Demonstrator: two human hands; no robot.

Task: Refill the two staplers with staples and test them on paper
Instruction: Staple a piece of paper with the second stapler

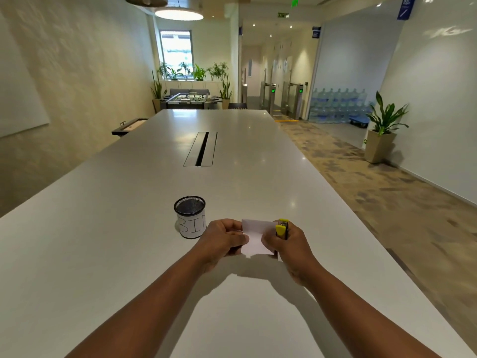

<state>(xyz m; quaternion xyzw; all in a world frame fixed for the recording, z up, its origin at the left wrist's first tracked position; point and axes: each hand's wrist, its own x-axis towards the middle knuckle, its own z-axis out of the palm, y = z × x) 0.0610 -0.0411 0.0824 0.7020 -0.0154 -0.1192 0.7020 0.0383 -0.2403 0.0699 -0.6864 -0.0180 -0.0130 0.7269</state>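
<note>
A small folded white paper [256, 235] is held above the white table [129, 254] between both hands. My left hand [223, 237] pinches its left edge. My right hand [289, 245] grips a yellow stapler [281, 228], upright, with its jaws at the paper's right edge. Only one stapler is in view; no loose staples show.
A black mesh cup [190, 215] with a white label reading "BIN" stands just left of my left hand. A cable slot [202, 149] runs down the table's middle. The table's right edge drops to carpeted floor [374, 182].
</note>
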